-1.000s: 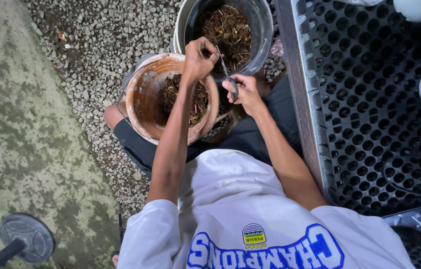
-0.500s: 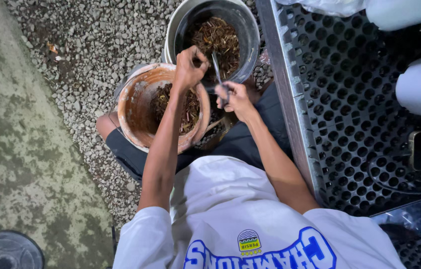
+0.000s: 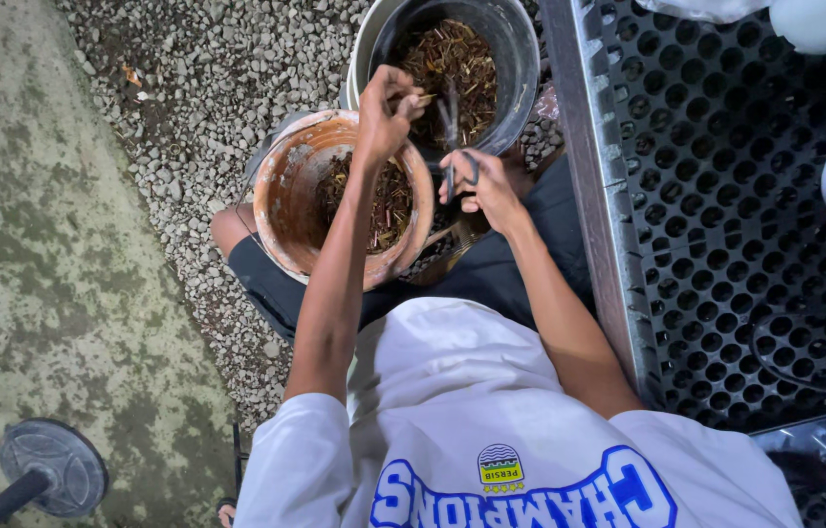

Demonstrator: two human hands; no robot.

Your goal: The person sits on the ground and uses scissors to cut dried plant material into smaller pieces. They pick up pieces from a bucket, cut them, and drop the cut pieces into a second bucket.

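Both hands have shifted slightly up and right against the buckets since half a second ago, and the round base of a stand (image 3: 53, 467) shows more fully at lower left. Black perforated plastic matting (image 3: 736, 225) with a pale metal edge fills the right side; mossy concrete lies left, grey gravel (image 3: 208, 117) between. On the white shirt (image 3: 491, 430) a blue printed band and a small yellow-and-blue crest sit at the bottom edge, partly cut off. An orange-stained bucket (image 3: 286, 196) and a grey bucket (image 3: 516, 68) both hold brown, stringy plant scraps. The left hand (image 3: 386, 110) is closed, pinching a thin stem (image 3: 420, 101). The right hand (image 3: 486, 186) grips dark scissors (image 3: 452, 137), their blades hard to make out against the scraps.
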